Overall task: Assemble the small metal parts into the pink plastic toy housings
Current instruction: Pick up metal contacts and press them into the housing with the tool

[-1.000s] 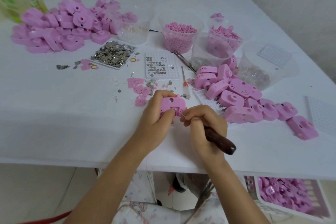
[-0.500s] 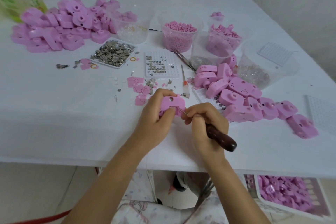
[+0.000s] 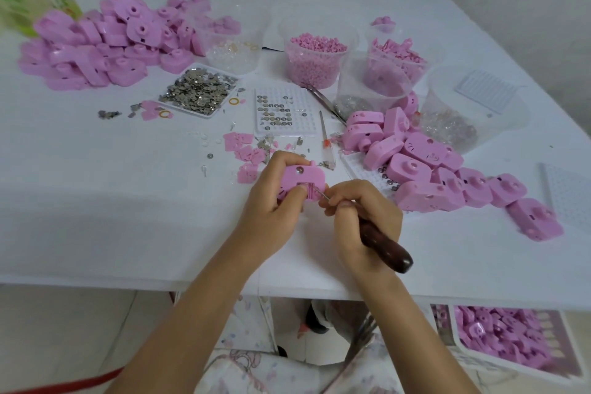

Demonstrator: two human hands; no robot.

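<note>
My left hand [image 3: 271,211] grips a pink plastic housing [image 3: 303,177] just above the white table [image 3: 128,201], thumb pressed on its lower face. My right hand [image 3: 361,217] holds a tool with a dark brown wooden handle [image 3: 387,248]; its thin metal tip [image 3: 318,193] touches a slot in the housing. A small round metal part sits in the housing's top. A white tray of small metal pieces [image 3: 200,93] and a white grid tray with round metal discs [image 3: 281,110] lie further back.
Piles of pink housings lie at the back left [image 3: 105,41] and at the right [image 3: 431,176]. Clear tubs hold pink beads [image 3: 316,61], pink bits [image 3: 396,57] and clear parts [image 3: 454,128]. Tweezers [image 3: 323,101] and a small screwdriver [image 3: 326,141] lie mid-table. A bin of housings [image 3: 511,339] sits below.
Both hands stay in place with the housing and tool; the tool tip shifts slightly at the slot.
</note>
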